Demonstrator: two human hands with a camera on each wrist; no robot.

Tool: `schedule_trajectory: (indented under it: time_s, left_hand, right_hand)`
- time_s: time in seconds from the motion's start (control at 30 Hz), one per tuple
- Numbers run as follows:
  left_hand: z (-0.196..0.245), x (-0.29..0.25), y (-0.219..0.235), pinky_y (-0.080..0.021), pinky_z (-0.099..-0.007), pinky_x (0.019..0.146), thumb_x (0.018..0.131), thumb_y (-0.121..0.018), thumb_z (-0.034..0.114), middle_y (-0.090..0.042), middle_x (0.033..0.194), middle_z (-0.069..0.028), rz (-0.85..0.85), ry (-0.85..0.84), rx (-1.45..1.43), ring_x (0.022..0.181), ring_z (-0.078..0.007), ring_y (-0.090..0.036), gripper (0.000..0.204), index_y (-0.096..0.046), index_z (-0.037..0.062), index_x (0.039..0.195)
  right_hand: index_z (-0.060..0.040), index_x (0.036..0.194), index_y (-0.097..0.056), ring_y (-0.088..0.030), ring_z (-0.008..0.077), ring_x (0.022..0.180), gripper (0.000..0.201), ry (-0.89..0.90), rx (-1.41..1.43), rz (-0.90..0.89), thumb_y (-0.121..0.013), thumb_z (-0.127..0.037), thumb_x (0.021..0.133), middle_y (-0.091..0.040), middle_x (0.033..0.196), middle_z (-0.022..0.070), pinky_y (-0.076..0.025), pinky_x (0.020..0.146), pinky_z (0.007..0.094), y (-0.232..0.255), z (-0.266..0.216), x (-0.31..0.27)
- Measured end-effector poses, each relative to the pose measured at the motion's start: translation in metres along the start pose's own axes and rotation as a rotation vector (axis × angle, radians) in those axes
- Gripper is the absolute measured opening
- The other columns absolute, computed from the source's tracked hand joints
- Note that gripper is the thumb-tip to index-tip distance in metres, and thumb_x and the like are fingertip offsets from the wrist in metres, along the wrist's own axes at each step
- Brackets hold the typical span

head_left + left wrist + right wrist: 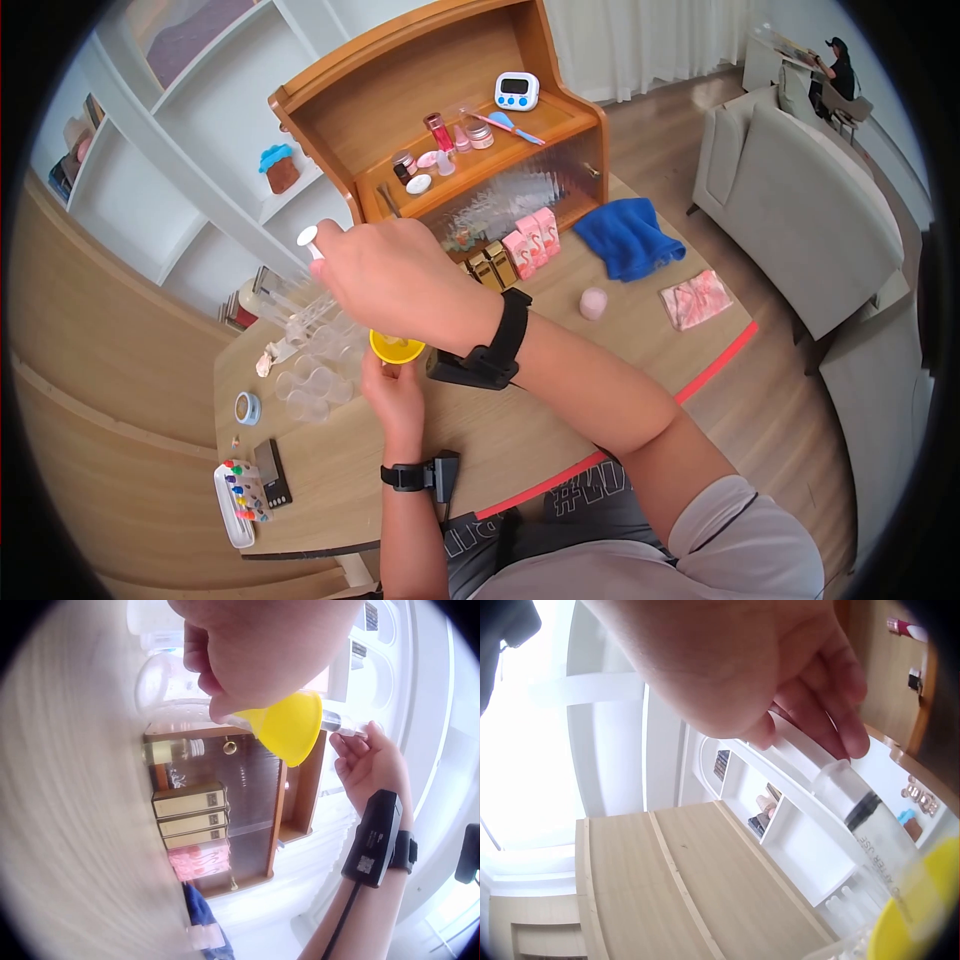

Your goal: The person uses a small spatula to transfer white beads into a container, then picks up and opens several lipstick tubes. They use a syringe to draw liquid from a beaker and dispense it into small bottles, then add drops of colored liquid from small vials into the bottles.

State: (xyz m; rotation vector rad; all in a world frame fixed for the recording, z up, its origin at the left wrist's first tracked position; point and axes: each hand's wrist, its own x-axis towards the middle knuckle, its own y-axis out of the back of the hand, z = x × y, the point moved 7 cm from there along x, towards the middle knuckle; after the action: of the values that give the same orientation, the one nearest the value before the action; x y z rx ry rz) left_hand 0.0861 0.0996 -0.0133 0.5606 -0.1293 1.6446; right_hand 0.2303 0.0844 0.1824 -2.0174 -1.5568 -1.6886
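Note:
My left hand [395,398] [274,652] is curled round the narrow part of a yellow funnel [397,349] [292,729] [922,904]. A clear container [176,686] lies beside the funnel's narrow end in the left wrist view; whether they touch is unclear. My right hand [400,280] [373,766] [769,664] pinches the plunger end of a clear syringe [339,721] [874,829]. The syringe's front end points into the funnel's mouth; its tip is hidden. Dark rubber and printed lettering show on its barrel. The white plunger top [307,237] sticks out past my right fingers.
Clear cups [315,385] stand at the left, near a black scale [272,472] and a white tray [232,507] of small bottles. A wooden cabinet [355,130] stands behind, with gold boxes [490,267], pink packs [532,243] and a blue cloth [630,238] by it.

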Motion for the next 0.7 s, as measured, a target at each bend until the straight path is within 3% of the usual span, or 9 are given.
schedule_trajectory:
  time_s: [0.7]
  left_hand:
    - [0.0006,0.0013,0.0029,-0.053,-0.0256,0.071,0.087,-0.072,-0.005,-0.069,0.105,-0.0063,0.009,0.003,0.014,0.087,-0.0110,-0.068,0.034,-0.064,-0.0020,0.120]
  right_hand:
    - [-0.0027,0.088,-0.055,-0.068,0.0309,0.058,0.022,-0.011,-0.078,0.026,-0.059,-0.022,0.098,-0.063,0.059,0.0127,-0.052,0.052,0.0404,-0.0037,0.0018,0.0006]
